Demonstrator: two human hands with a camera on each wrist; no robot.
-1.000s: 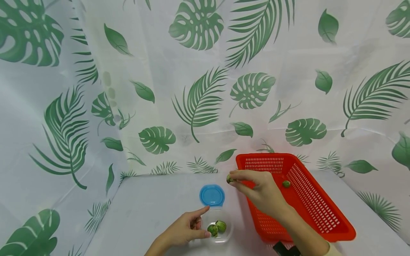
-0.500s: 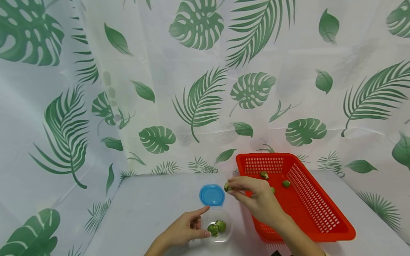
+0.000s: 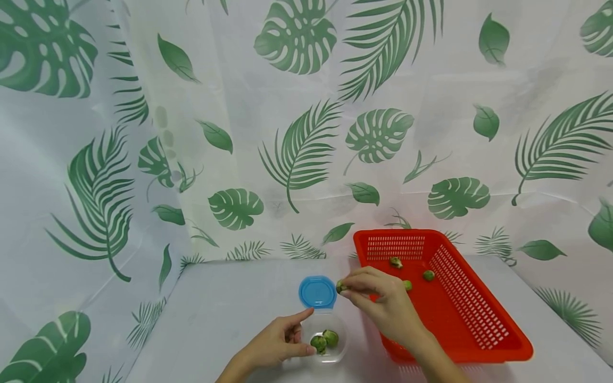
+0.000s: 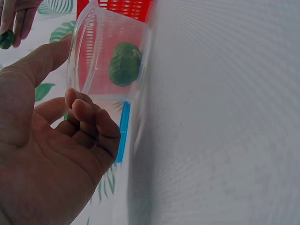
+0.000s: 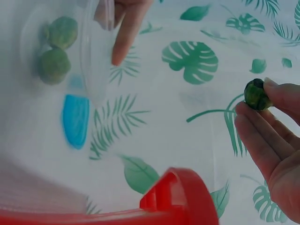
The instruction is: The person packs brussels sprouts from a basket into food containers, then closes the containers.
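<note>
My right hand (image 3: 383, 300) pinches a Brussels sprout (image 5: 257, 95) between thumb and fingertips, raised at the red basket's left side. Below and to its left stands a clear plastic container (image 3: 337, 355), with two Brussels sprouts (image 3: 324, 340) inside. The container's blue lid (image 3: 317, 292) lies flipped back behind it, at the far side. My left hand (image 3: 280, 340) holds the container's left side, thumb and index finger spread along the rim. In the left wrist view, the other fingers (image 4: 101, 124) curl beside the container's wall.
A red perforated basket (image 3: 479, 308) stands on the right under my right forearm. Three sprouts show in it, one (image 3: 428, 275) near its right wall. A white cloth (image 3: 230, 298) covers the table, and a leaf-patterned curtain (image 3: 306, 159) rises behind.
My right hand has drawn slightly down and nearer with the sprout, uncovering more sprouts in the basket. My left hand and the container have stayed in place.
</note>
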